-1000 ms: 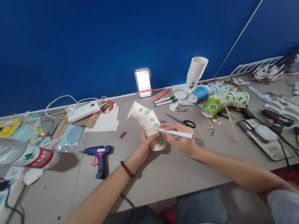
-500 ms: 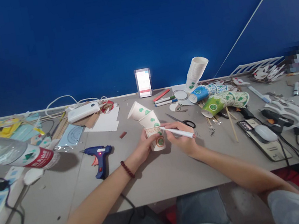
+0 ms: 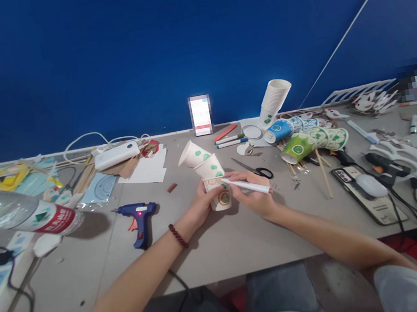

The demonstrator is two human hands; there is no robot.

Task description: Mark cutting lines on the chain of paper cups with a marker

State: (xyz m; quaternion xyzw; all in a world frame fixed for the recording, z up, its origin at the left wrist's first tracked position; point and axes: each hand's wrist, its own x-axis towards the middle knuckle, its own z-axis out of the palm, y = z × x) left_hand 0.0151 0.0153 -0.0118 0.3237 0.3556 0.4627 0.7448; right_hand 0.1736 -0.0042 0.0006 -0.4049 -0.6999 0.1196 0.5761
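Three white paper cups with green marks are joined in a bent chain; the lowest paper cup [image 3: 221, 200] carries brown curved lines and a ringed round emblem. My left hand [image 3: 202, 204] is wrapped round this lowest cup, thumb across its front. The middle cup [image 3: 209, 167] and the tilted top cup [image 3: 192, 153] lean up to the left. In my right hand [image 3: 255, 197] is a white marker pen [image 3: 249, 186], its tip at the lowest cup near the rim. A blue hot glue gun [image 3: 139, 219] lies left of my left hand, scissors [image 3: 257, 170] beyond my right.
Behind on the right stand a leaning cup stack [image 3: 275, 101], a blue cup chain [image 3: 282, 129] and a green one [image 3: 299, 147]. Capped markers [image 3: 230, 143] lie near the wall. Left are a water bottle [image 3: 33, 216] and a power strip [image 3: 7, 283]; right, a phone [image 3: 365, 198] under a white mouse [image 3: 371, 185].
The marker's tip has shifted slightly left and down along the lowest cup, with a small turn of my right hand. My left hand and the cups stay almost where they were.
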